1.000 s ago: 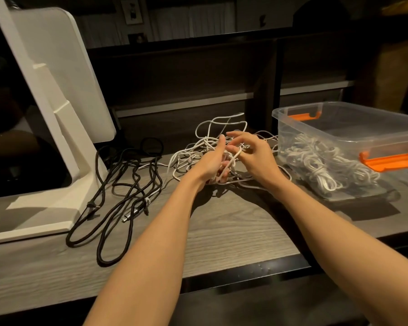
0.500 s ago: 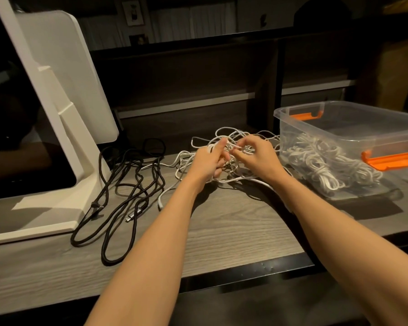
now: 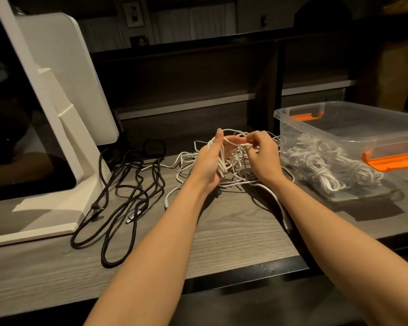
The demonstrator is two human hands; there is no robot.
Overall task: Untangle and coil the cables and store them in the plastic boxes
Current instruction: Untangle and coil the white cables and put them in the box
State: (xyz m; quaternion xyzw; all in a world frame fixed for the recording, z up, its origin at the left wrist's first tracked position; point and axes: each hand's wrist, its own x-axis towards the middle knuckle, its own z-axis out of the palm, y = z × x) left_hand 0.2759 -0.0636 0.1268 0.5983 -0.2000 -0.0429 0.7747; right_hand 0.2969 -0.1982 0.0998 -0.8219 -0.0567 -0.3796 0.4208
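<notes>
A tangle of white cables lies on the wooden desk, mid-back. My left hand is raised in it, fingers pointing up, with several white loops wrapped around the hand and gathered in the palm. My right hand pinches a white strand and holds it across to my left fingertips. One loose white end trails along the desk by my right forearm. A clear plastic box with orange latches stands at the right and holds coiled white cables. Black cables lie spread at the left.
A white monitor stand with a dark screen occupies the left of the desk. A dark shelf unit runs along the back. The desk's front edge is black.
My left hand has turned upright and opened its fingers, now with white loops wound around it. My right hand has drawn a strand over toward the left fingertips. The view has shifted slightly.
</notes>
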